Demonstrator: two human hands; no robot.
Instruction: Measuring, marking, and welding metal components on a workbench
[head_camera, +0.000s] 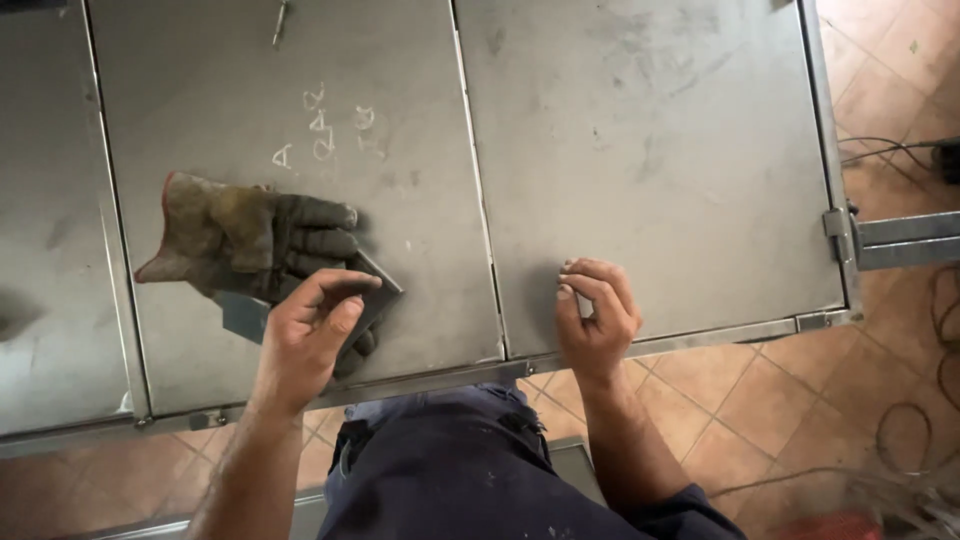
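Left hand (310, 335), lower left, is pinching a flat metal piece (375, 290), probably stiff and sharp-edged, beside a worn glove (250, 240); right hand (598, 315) is curling loosely, empty.

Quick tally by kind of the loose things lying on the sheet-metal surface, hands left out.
Work glove: 1, worn, under the left hand.
Flat metal plate: 1, pinched by the left hand's fingertips, lying over the glove.
Small metal pin: 1, near the far edge.
Total: 3.
The right hand rests curled on the sheet-metal surface, holding nothing visible.
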